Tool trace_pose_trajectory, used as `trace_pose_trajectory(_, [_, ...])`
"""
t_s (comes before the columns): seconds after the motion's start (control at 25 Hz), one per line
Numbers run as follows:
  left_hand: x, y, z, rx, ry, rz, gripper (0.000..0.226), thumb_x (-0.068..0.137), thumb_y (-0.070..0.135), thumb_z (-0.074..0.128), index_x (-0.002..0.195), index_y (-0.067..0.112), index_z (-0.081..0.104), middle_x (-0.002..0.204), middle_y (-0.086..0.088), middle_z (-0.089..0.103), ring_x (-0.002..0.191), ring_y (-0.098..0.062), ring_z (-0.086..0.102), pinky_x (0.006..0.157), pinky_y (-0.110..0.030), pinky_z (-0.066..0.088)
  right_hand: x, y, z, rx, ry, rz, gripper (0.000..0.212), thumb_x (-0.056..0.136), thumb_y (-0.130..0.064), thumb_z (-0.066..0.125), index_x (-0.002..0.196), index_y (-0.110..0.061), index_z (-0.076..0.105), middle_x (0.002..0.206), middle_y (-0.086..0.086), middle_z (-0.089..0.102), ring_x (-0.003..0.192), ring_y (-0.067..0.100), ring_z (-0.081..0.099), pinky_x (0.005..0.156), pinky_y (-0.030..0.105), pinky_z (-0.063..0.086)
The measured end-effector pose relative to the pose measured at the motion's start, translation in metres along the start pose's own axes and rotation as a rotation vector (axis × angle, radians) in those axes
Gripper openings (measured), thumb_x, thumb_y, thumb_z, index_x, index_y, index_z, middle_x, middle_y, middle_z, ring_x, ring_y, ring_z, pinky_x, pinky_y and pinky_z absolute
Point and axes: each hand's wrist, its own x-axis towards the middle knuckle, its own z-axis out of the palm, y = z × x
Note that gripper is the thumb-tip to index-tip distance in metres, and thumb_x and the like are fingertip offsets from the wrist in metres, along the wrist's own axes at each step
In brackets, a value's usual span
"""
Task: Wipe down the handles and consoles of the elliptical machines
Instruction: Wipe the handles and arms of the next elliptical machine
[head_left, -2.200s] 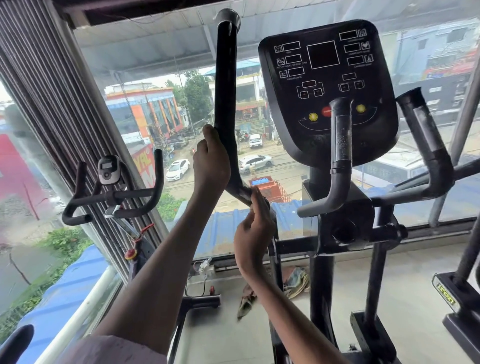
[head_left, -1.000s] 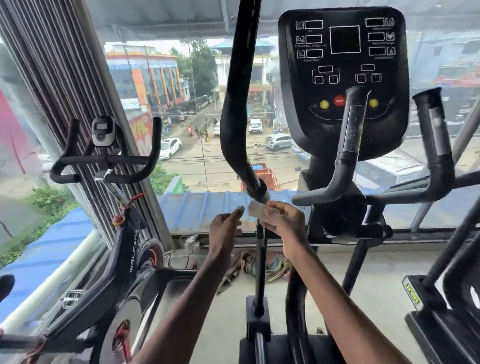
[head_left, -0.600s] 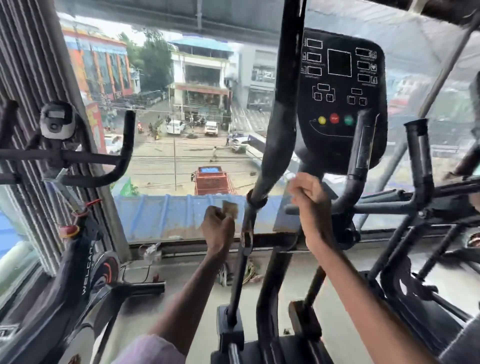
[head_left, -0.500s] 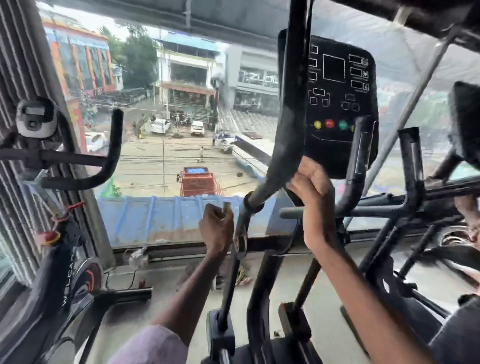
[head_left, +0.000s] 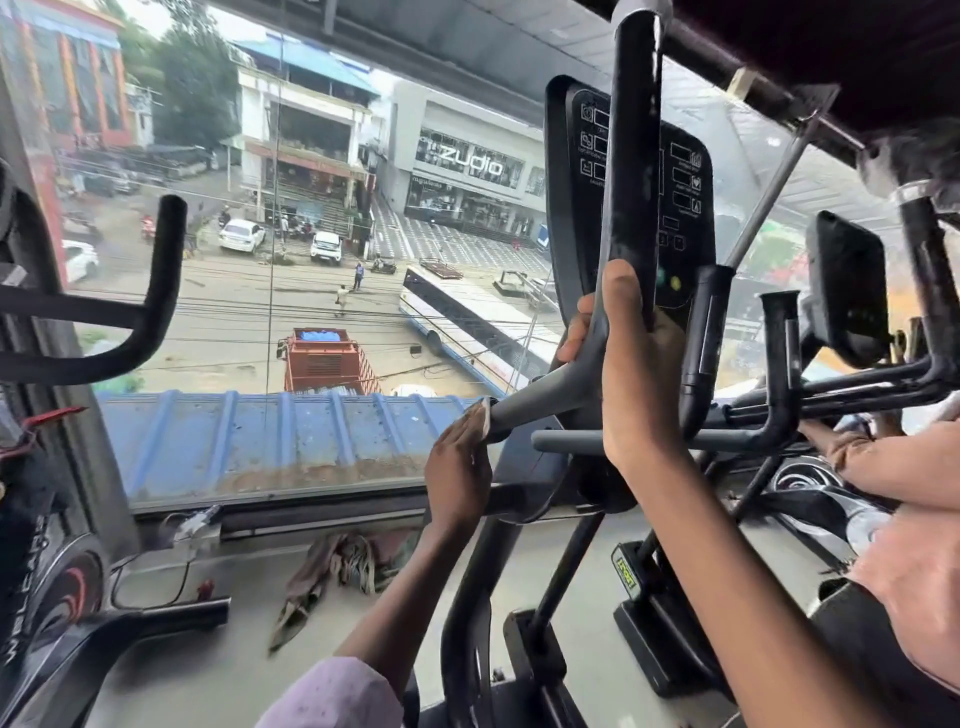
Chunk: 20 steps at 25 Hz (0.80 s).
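Note:
A tall black moving handle (head_left: 631, 156) of the elliptical rises in front of its black console (head_left: 685, 182), which it partly hides. My right hand (head_left: 626, 358) is wrapped around that handle just above its bend. Lower down, my left hand (head_left: 460, 462) presses a small pale wipe (head_left: 485, 415) against the grey lower section of the handle (head_left: 540, 389). A short fixed grip (head_left: 704, 332) stands right of my right hand.
A spin bike with black handlebars (head_left: 156, 291) stands at the left against the window (head_left: 291, 260). Rags (head_left: 332, 566) lie on the floor below the sill. Another elliptical console (head_left: 847, 286) and another person's arms (head_left: 909, 467) are at the right.
My view has shifted left and up. The right hand slid higher up the handle. The left hand moved with the wipe from the joint onto the grey lower bar.

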Motion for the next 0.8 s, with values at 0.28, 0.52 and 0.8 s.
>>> trace_pose_trajectory(0.28, [0.011,0.03,-0.011,-0.023,-0.008,-0.064,0.06,0.071,-0.011,0.052,0.119,0.02,0.069,0.103,-0.002,0.075,0.089,-0.029,0.067,0.065,-0.028,0.048,-0.001,0.0,0.002,-0.001,0.046,-0.017,0.044,0.093,-0.041,0.059,0.074,-0.001,0.061,0.052,0.01,0.054,0.047,0.023,0.053,0.058,0.04,0.047])
trace_pose_trajectory(0.52, [-0.001,0.01,-0.018,0.113,-0.02,0.091,0.07,0.063,-0.017,0.066,0.125,0.015,0.067,0.122,-0.003,0.07,0.108,-0.016,0.054,0.096,-0.037,0.049,-0.004,-0.002,0.003,0.002,0.054,-0.041,0.044,0.097,-0.035,0.058,0.075,0.003,0.06,0.054,0.014,0.051,0.049,0.023,0.051,0.051,0.029,0.045])
trace_pose_trajectory(0.8, [0.019,0.03,-0.032,0.168,-0.101,0.192,0.056,0.068,-0.014,0.064,0.119,0.01,0.068,0.115,-0.006,0.072,0.108,-0.023,0.066,0.109,-0.044,0.039,-0.006,-0.004,0.002,-0.005,0.053,-0.034,0.047,0.099,-0.029,0.057,0.074,0.011,0.057,0.056,0.016,0.052,0.05,0.022,0.051,0.051,0.025,0.045])
